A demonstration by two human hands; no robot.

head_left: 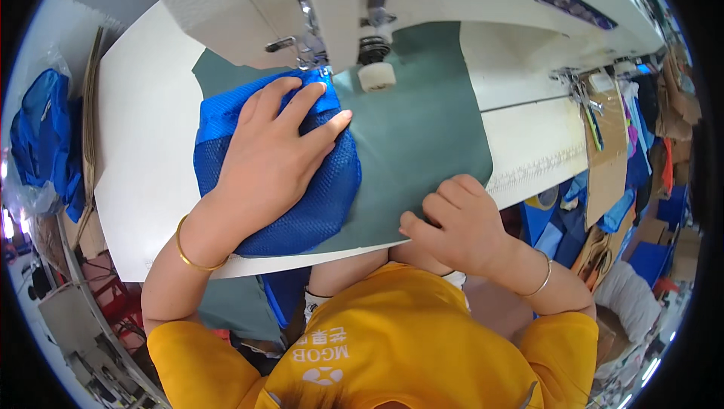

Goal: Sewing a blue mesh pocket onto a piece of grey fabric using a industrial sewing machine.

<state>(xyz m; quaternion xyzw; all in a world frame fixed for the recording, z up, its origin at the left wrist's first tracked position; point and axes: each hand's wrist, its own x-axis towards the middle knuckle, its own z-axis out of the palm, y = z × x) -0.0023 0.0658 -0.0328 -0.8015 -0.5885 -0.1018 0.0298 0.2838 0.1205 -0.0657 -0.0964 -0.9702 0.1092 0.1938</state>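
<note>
Lettering (332,353) marks yellow shirt (411,326); left hand (273,149) spread on blue pouch (324,194), right hand (461,220) curled.

The person wears a loose, warm yellow T-shirt (407,326), its left sleeve (197,360) and right sleeve (562,352) both short and plain, ending around the elbows. White print (323,345) runs across the chest, two rows of characters, and beside it sits a rounded white emblem (323,375). Narrow grey strips (531,395) show on either side of the shirt. I notice a smooth gold bangle (197,265) round the left wrist and a thinner, paler metal bracelet (547,276) on the right. A few strands of hair (320,395) hang over the shirt.
</note>
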